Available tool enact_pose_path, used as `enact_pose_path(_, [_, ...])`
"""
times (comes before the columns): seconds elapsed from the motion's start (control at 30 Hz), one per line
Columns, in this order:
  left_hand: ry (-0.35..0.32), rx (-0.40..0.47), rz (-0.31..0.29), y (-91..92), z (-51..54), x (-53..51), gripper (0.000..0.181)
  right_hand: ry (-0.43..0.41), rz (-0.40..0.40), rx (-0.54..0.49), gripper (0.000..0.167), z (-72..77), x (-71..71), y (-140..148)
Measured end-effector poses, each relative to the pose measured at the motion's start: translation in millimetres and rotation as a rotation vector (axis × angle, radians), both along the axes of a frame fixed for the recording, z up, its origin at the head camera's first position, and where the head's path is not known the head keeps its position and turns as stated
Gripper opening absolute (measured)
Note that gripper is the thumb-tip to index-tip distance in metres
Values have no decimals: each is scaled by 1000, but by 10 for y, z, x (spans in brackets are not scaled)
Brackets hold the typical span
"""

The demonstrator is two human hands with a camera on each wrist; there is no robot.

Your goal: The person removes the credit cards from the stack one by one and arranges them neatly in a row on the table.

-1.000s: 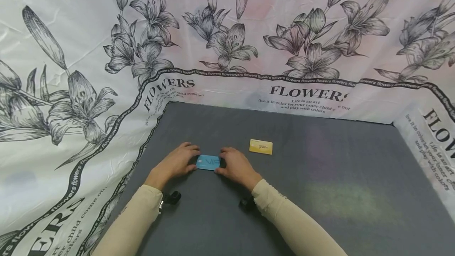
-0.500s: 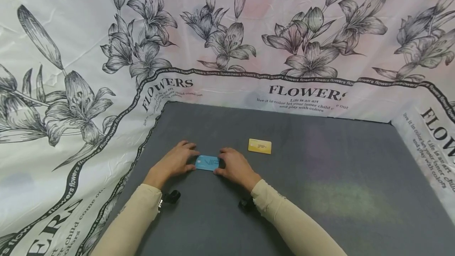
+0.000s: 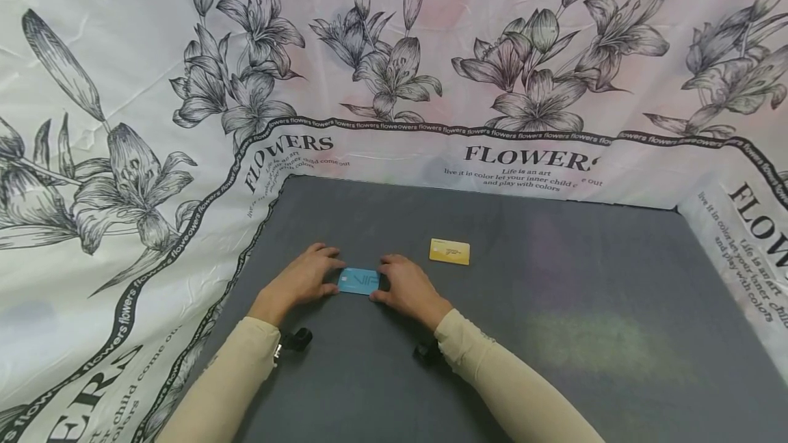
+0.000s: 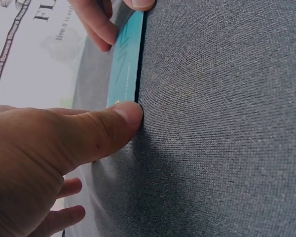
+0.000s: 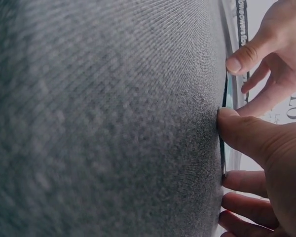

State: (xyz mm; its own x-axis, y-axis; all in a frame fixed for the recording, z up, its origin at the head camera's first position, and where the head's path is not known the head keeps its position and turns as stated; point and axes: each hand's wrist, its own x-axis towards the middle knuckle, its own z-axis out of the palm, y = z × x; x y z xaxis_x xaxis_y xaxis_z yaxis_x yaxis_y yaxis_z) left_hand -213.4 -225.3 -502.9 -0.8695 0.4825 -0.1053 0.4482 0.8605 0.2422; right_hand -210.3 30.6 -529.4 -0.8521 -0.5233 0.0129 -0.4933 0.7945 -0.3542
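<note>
A blue card [image 3: 359,282] with "VIP" lettering lies flat on the dark grey tabletop in the head view. My left hand [image 3: 301,279] grips its left end, the thumb at the near corner and the fingers at the far one. At the opposite end, my right hand [image 3: 409,286] holds the card between thumb and fingers. Seen from the left wrist, the left thumb [image 4: 126,116] presses the edge of the card [image 4: 126,64]. In the right wrist view the card shows only as a thin edge, partly hidden by the right thumb [image 5: 232,118].
Behind and right of the right hand lies a yellow card [image 3: 449,251], apart from the blue one. Dark grey cloth [image 3: 591,306] covers the tabletop. White flower-printed fabric [image 3: 394,74] rises along the back and both sides.
</note>
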Motion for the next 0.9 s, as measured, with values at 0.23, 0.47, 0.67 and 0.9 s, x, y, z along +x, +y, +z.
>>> enact_pose_path(0.23, [4, 9, -4, -9, 3, 3, 52, 4, 1, -4, 60, 11, 7, -1])
enact_pose_path(0.47, [-5, 15, 2, -13, 2, 8, 53, 4, 4, -1, 60, 13, 7, 0])
enact_pose_path(0.67, [-5, 18, 3, -15, -5, 6, 53, 3, 4, -9, 60, 11, 11, 6])
enact_pose_path(0.9, [-21, 21, 9, -11, 8, 5, 56, 0, 9, -14, 59, 24, 10, 1])
